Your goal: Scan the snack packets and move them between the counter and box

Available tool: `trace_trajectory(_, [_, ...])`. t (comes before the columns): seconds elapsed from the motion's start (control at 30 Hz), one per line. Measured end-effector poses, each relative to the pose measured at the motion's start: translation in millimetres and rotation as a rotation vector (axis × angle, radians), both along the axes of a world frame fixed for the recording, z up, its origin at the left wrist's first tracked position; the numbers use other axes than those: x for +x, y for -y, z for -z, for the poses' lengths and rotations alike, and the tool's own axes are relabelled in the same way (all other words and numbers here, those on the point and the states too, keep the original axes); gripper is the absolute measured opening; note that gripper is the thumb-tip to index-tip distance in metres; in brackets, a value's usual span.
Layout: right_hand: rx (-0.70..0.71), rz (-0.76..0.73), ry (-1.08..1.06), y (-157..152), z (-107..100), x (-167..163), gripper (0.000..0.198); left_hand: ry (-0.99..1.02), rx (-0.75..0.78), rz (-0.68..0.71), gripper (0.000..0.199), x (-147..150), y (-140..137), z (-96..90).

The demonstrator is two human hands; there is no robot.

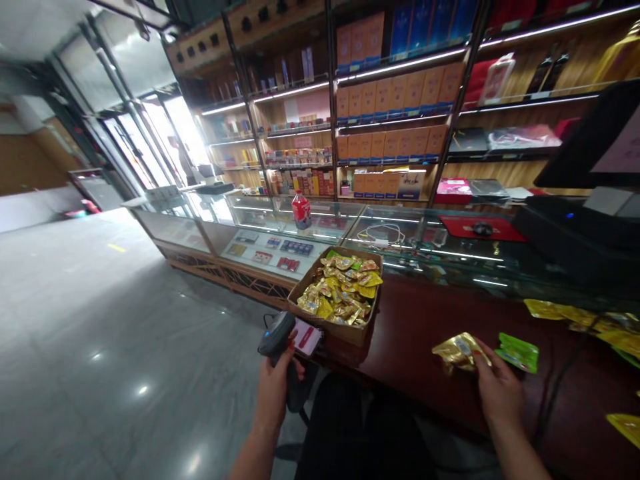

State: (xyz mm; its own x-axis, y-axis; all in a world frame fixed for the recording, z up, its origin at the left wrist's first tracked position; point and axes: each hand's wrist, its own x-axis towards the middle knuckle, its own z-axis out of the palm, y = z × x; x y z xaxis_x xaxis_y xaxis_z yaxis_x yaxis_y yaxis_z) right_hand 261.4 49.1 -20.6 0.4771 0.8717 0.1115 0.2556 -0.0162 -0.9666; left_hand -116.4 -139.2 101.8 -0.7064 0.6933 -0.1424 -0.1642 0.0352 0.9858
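My left hand [275, 373] is wrapped round the grip of a dark barcode scanner [278, 333], with a small blue light on its head. Between the fingers and thumb of my right hand [497, 387] is a gold foil snack packet [459, 353], held just over the dark red table. A green packet [518, 352] lies beside that hand, on its right. Left of centre, a cardboard box [350, 333] is filled with gold, yellow and green packets [345, 287]. Partly behind the scanner, a phone [307, 337] shows a pink and red screen at the table's edge.
More yellow packets [565, 312] lie along the right of the table [400, 333]. Behind it runs a glass display counter [330, 230] carrying a red-labelled bottle [301, 210], a white cable [381, 235], and a mouse [483, 229] on a red mat. A monitor [590, 140] stands at the right.
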Motion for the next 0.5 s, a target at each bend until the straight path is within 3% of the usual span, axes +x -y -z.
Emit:
trace_trajectory(0.17, [-0.052,-0.055,0.06,6.4,-17.7,-6.4,0.08,0.018,-0.006,0.346,0.065,47.5,-1.1,4.8])
trace_trajectory(0.3, [-0.079,-0.196,0.044,18.0,-35.4,-17.1,0.085,-0.044,-0.02,0.624,0.041,92.1,-6.5,6.8])
trace_trajectory(0.4, [-0.09,-0.218,0.131,23.4,-43.9,-16.9,0.074,-0.167,-0.014,0.759,0.03,112.5,-10.4,-1.7])
trace_trajectory(0.5, [-0.096,-0.212,0.227,24.5,-45.6,-7.9,0.059,-0.232,0.066,0.847,0.031,119.6,-18.5,-7.3])
